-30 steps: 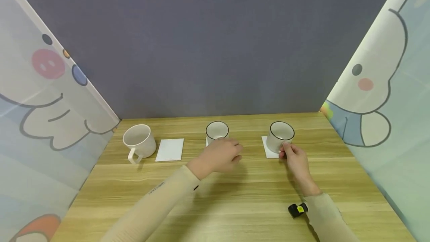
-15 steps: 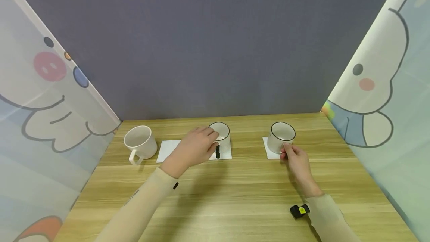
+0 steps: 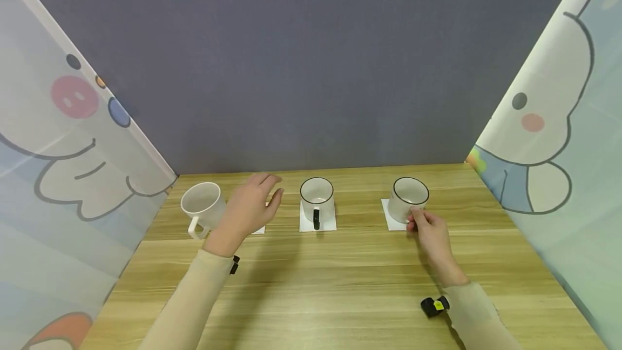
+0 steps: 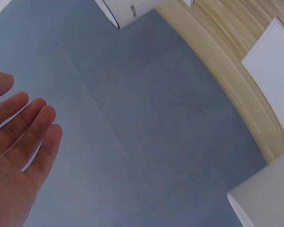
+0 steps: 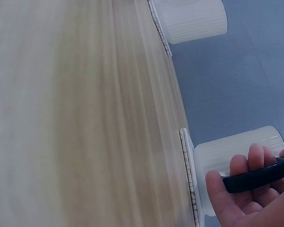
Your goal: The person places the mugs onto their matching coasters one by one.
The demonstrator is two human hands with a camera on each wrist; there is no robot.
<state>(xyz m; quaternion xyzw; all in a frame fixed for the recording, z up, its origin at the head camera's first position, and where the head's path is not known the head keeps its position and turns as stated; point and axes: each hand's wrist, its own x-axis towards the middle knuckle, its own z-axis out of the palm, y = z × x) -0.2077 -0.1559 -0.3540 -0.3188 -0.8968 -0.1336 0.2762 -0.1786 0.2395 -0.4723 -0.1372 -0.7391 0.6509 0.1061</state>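
Observation:
My left hand (image 3: pixel 245 209) hovers over the left white coaster (image 3: pixel 259 230), partly hiding it. Its fingers are extended and hold nothing, as the left wrist view also shows. Just left of it stands a plain white mug (image 3: pixel 201 201), handle toward me. A white mug with a black rim and black handle (image 3: pixel 317 199) is upright on the middle coaster (image 3: pixel 306 226). On the right coaster (image 3: pixel 392 223) stands a second black-rimmed mug (image 3: pixel 405 204). My right hand (image 3: pixel 432 236) grips that mug's black handle (image 5: pixel 258 177), its fingers curled round it in the right wrist view.
The wood-grain table (image 3: pixel 340 285) ends at a dark grey panel (image 3: pixel 311 69) behind the mugs. Cartoon-printed curtains (image 3: pixel 544 96) flank both sides. A black strap device (image 3: pixel 434 305) is at my right wrist.
My left hand has moved left, away from the middle mug, to above the left coaster. The middle mug's handle is now uncovered. My right hand stays on its mug.

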